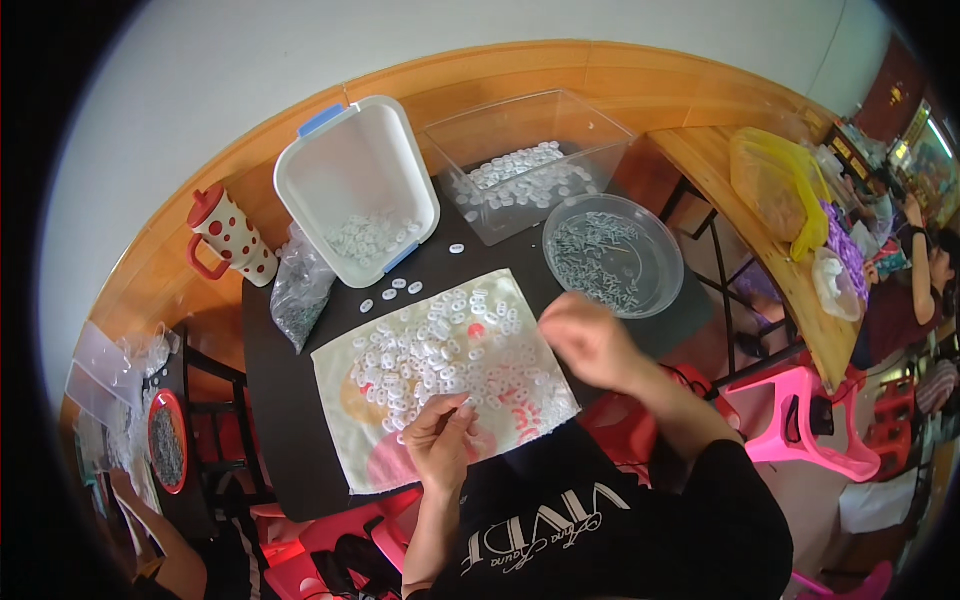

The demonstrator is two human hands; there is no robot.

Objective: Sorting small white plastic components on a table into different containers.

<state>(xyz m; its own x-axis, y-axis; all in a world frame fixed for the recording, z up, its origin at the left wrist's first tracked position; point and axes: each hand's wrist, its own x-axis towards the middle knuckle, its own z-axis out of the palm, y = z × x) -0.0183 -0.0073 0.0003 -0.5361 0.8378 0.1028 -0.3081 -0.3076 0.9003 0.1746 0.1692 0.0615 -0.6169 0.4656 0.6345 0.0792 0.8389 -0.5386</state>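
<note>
My left hand (pixel 440 440) is over the near edge of a pale, printed cloth (pixel 340 375), thumb and fingertips pinched together. A speck of white shows at the fingertips, too small to make out. Many small white oval plastic pieces (pixel 425 375) lie loosely piled on the cloth. My right hand (pixel 590 340) is off the cloth's right edge, just in front of a round clear tray (pixel 668 285) of small grey-green pieces (pixel 595 250). Motion smears its fingers, so whether they hold anything is unclear.
Behind the cloth stand a white bin (pixel 290 180) and a clear box (pixel 510 225), both with white pieces. A bag of grey pieces (pixel 300 290) and a dotted tumbler (pixel 235 240) are left. Pink stools (pixel 800 420) stand right. Another person's arm (pixel 165 530) shows lower left.
</note>
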